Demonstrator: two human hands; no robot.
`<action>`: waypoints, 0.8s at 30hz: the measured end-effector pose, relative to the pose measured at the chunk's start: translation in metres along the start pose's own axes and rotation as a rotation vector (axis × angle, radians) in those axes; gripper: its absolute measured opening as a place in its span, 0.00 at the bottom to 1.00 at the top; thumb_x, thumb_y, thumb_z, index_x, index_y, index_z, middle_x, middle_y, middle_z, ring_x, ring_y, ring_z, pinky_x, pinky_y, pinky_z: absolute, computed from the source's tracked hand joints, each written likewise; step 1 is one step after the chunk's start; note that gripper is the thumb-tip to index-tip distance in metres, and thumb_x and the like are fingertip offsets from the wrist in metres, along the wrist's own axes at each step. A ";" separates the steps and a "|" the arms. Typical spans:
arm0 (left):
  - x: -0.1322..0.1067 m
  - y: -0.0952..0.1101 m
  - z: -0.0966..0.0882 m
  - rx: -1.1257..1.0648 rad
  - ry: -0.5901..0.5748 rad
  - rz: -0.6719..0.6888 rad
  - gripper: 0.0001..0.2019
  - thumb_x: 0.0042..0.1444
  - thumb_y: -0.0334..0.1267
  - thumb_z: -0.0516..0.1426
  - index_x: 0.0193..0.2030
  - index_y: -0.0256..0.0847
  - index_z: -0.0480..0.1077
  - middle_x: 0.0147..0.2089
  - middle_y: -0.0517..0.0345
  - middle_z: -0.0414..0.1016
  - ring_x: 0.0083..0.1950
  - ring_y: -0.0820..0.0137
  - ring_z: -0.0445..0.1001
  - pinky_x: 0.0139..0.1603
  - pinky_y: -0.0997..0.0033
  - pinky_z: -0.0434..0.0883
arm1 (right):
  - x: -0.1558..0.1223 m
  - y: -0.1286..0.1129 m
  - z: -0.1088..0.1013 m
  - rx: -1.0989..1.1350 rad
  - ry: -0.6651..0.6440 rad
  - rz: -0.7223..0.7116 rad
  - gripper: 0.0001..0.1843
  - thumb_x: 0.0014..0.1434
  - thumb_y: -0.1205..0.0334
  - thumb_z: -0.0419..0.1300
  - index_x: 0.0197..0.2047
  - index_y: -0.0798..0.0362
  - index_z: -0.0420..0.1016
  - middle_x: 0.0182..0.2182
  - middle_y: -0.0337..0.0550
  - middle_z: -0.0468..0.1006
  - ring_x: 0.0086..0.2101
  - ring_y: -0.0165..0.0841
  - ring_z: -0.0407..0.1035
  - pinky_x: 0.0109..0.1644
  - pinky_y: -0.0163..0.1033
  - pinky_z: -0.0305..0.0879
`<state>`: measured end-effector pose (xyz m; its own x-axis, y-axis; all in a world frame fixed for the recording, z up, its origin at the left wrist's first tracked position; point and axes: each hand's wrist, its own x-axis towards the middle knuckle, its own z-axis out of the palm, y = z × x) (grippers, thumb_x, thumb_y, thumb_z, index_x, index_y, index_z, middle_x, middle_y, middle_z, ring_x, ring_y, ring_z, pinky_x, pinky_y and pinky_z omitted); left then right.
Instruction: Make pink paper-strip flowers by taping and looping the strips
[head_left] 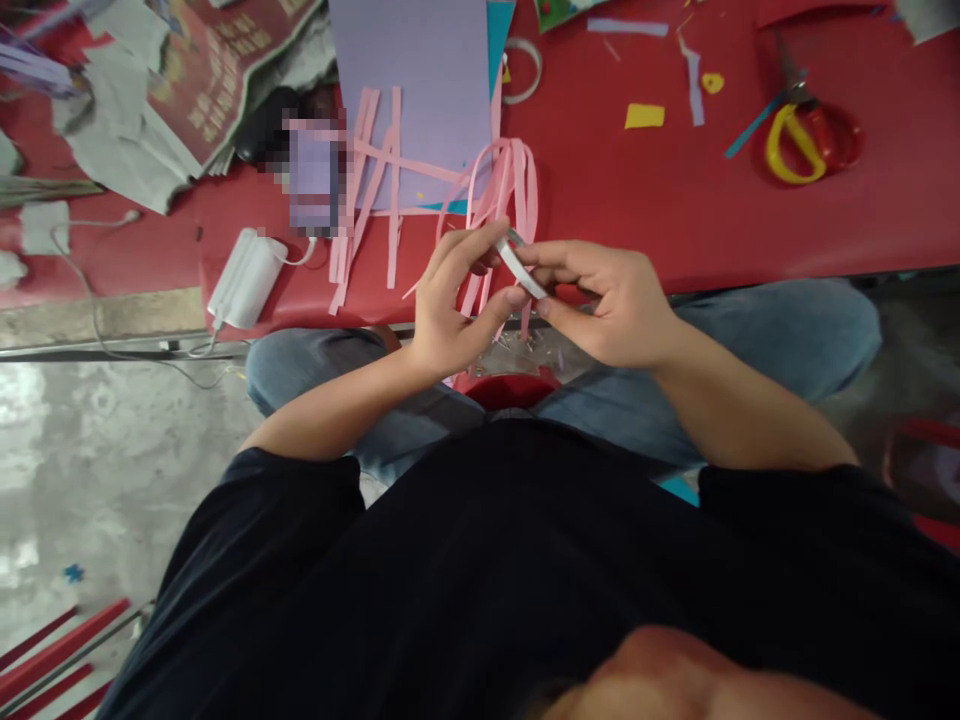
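Close to the table's front edge, my left hand and my right hand meet around a thin white roll of tape, seen nearly edge-on. The left fingers and thumb pinch its left side, while the right thumb and fingers close on its right side. Just behind the hands lies a looped bundle of pink paper strips, partly hidden by my fingers. Several straight pink strips lie farther left, some across a sheet of purple paper.
Yellow-and-red-handled scissors lie on the red table at right. A pale ring and yellow scrap lie behind my hands. To the left are a white power bank with a cable and crumpled paper.
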<state>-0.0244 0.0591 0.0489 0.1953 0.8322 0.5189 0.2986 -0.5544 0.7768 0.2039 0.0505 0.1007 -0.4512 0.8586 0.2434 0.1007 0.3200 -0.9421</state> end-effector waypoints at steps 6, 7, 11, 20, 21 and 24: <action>0.000 0.007 -0.008 -0.078 -0.047 -0.193 0.28 0.69 0.67 0.64 0.69 0.60 0.76 0.63 0.51 0.78 0.60 0.58 0.84 0.60 0.53 0.85 | -0.006 0.000 -0.008 0.097 -0.082 0.068 0.35 0.68 0.67 0.68 0.75 0.37 0.77 0.64 0.36 0.86 0.63 0.45 0.83 0.74 0.56 0.81; 0.000 0.009 -0.009 -0.106 -0.045 -0.224 0.27 0.69 0.66 0.65 0.67 0.59 0.77 0.63 0.51 0.79 0.59 0.59 0.84 0.59 0.54 0.86 | -0.007 0.001 -0.009 0.108 -0.092 0.073 0.37 0.67 0.68 0.68 0.76 0.36 0.76 0.65 0.36 0.85 0.64 0.46 0.82 0.75 0.58 0.80; 0.004 0.008 -0.008 -0.174 -0.043 -0.395 0.23 0.67 0.62 0.69 0.63 0.56 0.80 0.61 0.52 0.80 0.58 0.60 0.84 0.56 0.59 0.86 | -0.009 0.006 -0.008 0.167 -0.121 0.080 0.42 0.64 0.70 0.69 0.78 0.34 0.73 0.73 0.33 0.78 0.72 0.49 0.75 0.76 0.58 0.79; 0.000 -0.010 -0.003 -0.282 -0.114 -0.419 0.28 0.63 0.60 0.73 0.64 0.55 0.77 0.64 0.53 0.80 0.60 0.60 0.84 0.57 0.60 0.86 | 0.000 0.010 -0.010 0.349 -0.206 0.012 0.48 0.62 0.67 0.69 0.80 0.27 0.64 0.75 0.35 0.76 0.53 0.41 0.87 0.62 0.54 0.87; 0.000 -0.009 -0.002 -0.285 -0.106 -0.430 0.27 0.63 0.59 0.73 0.63 0.54 0.77 0.62 0.53 0.80 0.59 0.61 0.85 0.56 0.60 0.86 | 0.000 0.010 -0.011 0.341 -0.185 0.056 0.47 0.61 0.64 0.71 0.79 0.27 0.65 0.73 0.35 0.78 0.54 0.42 0.87 0.61 0.54 0.88; 0.003 -0.006 0.000 -0.297 -0.105 -0.466 0.22 0.67 0.58 0.71 0.58 0.50 0.77 0.54 0.54 0.81 0.56 0.60 0.86 0.54 0.57 0.87 | 0.000 0.011 -0.012 0.305 -0.115 0.149 0.49 0.58 0.56 0.76 0.79 0.25 0.64 0.67 0.34 0.83 0.61 0.46 0.84 0.60 0.53 0.89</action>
<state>-0.0255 0.0648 0.0461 0.2022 0.9768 0.0703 0.1027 -0.0926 0.9904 0.2163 0.0587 0.0928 -0.5500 0.8307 0.0865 -0.0885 0.0450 -0.9951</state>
